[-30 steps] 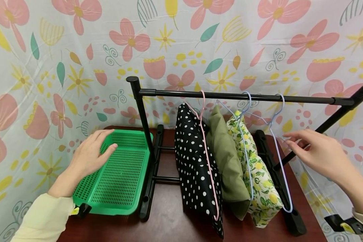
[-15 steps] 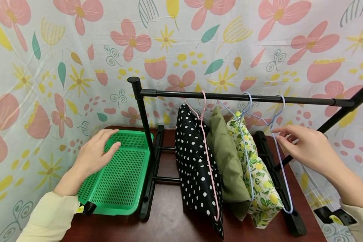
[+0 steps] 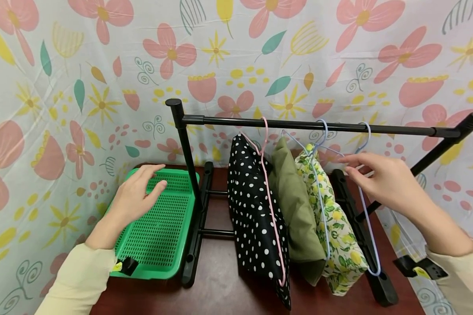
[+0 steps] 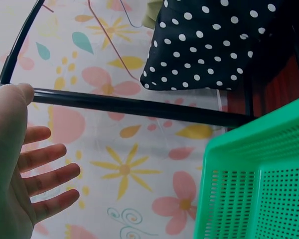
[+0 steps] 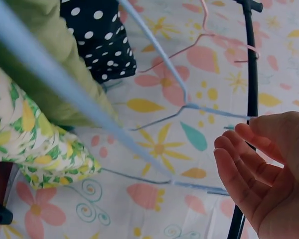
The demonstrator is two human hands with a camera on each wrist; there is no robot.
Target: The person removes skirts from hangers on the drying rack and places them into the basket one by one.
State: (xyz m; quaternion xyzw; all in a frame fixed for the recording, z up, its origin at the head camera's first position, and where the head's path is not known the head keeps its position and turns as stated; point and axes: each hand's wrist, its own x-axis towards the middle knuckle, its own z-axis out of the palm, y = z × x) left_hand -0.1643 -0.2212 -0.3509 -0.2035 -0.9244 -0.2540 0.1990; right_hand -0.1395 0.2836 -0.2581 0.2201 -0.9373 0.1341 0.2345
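My right hand (image 3: pixel 386 183) is at the neck of the rightmost blue hanger (image 3: pixel 365 214), covering part of it; its fingers are loosely bent and touch cannot be told. In the right wrist view, gaps show between the fingers of the right hand (image 5: pixel 261 169). The hanger carries a lemon-print cushion (image 3: pixel 340 223). Left of it, another blue hanger (image 3: pixel 320 201) bears an olive green cushion (image 3: pixel 293 214). A pink hanger (image 3: pixel 271 201) holds a black polka-dot cushion (image 3: pixel 250 210). Over the green basket (image 3: pixel 173 271), my left hand (image 3: pixel 130 201) hovers with spread fingers, holding nothing.
The hangers hook over the bar (image 3: pixel 224 122) of a black rack. Its left post (image 3: pixel 187 153) rises beside the basket, and its feet stand on a dark red-brown table (image 3: pixel 217 271). A flowered curtain (image 3: pixel 228 57) closes off the back and left side.
My right hand has moved left, from beside the rack's right post to the rightmost hanger's neck. The left hand has drifted right above the basket. Hangers and cushions look nearly unmoved.
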